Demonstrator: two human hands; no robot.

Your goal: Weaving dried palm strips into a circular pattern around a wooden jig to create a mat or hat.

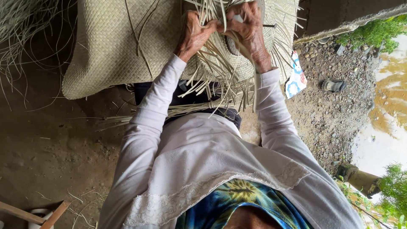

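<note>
My left hand (193,36) and my right hand (246,32) are close together at the top of the view, both closed on pale straw strips (220,72). The strips fan out loose from a round woven piece (280,25) that lies over my lap. The fingers pinch and cross the strips at its edge. A large flat woven straw mat (106,46) lies to the left of my left hand, partly under the strips. Long white sleeves cover both arms.
A bundle of loose straw strips (25,25) lies at the upper left on the dirt floor. To the right are gravel, a sandal (333,85), a colourful wrapper (295,78) and muddy water (388,110). Wooden sticks (25,214) show at the lower left.
</note>
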